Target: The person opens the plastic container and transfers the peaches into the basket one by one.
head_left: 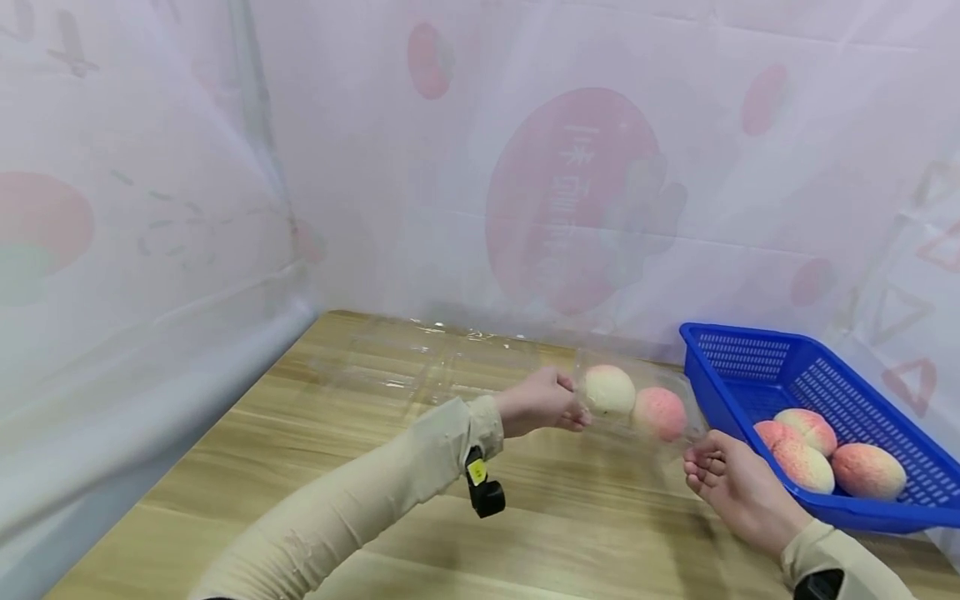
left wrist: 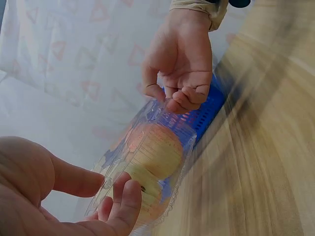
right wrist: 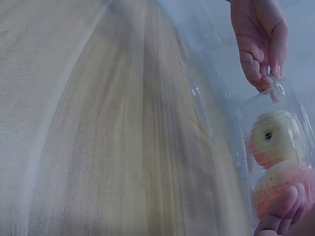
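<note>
A clear plastic clamshell box (head_left: 686, 385) with two peaches inside is held between both hands above the wooden table. One peach is pale cream (head_left: 609, 390); beside it sits a pinker one (head_left: 660, 414). My left hand (head_left: 543, 402) pinches the box's left edge between thumb and fingers, seen close in the left wrist view. At the opposite edge, my right hand (head_left: 738, 487) pinches the rim with its thumb and curled fingers. In the right wrist view the peaches show through the plastic, and the pale peach (right wrist: 273, 135) has a dark spot.
A blue basket (head_left: 705, 383) stands at the right, just beyond my right hand, with several peaches (head_left: 802, 467) in it. More clear plastic boxes (head_left: 390, 367) lie along the table's back left, near the white printed sheet (head_left: 375, 167) that hangs behind.
</note>
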Available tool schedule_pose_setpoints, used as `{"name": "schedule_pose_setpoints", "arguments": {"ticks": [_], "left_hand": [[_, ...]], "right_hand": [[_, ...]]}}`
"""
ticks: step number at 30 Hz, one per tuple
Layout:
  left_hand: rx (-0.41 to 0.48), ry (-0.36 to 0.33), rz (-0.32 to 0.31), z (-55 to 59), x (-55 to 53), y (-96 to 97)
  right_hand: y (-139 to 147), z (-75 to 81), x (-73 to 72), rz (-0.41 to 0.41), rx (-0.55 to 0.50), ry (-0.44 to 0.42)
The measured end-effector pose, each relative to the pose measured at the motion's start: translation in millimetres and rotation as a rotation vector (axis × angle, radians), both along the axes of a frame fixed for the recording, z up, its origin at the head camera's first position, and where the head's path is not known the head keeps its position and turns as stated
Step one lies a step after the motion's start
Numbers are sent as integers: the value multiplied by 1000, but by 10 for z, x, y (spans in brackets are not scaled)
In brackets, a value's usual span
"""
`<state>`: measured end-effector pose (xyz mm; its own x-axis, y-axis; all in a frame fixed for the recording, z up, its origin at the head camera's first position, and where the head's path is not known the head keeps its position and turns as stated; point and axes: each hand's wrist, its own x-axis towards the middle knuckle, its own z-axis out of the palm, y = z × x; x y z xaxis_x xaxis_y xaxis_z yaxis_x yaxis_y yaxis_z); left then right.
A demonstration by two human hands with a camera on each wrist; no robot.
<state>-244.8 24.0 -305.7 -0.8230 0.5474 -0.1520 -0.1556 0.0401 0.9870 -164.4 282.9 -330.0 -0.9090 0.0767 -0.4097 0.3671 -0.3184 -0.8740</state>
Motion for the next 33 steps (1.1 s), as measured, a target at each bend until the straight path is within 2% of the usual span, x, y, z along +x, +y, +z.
{"name": "schedule_pose_setpoints", "arguments": {"ticks": [8, 15, 25, 29, 33], "left_hand": [[50, -53, -12, 32, 141, -206], [74, -30, -28, 47, 295, -402], [95, -13, -43, -104, 519, -667], [98, -23, -38, -174, 598, -784], [111, -44, -63, -249, 658, -902]], "right_hand": [[-41, 161, 147, 61, 41, 34], [-78, 177, 244, 163, 44, 97], [-176, 56, 382, 307, 20, 108], [-202, -27, 438, 413, 5, 128], [-221, -117, 481, 532, -41, 130]]}}
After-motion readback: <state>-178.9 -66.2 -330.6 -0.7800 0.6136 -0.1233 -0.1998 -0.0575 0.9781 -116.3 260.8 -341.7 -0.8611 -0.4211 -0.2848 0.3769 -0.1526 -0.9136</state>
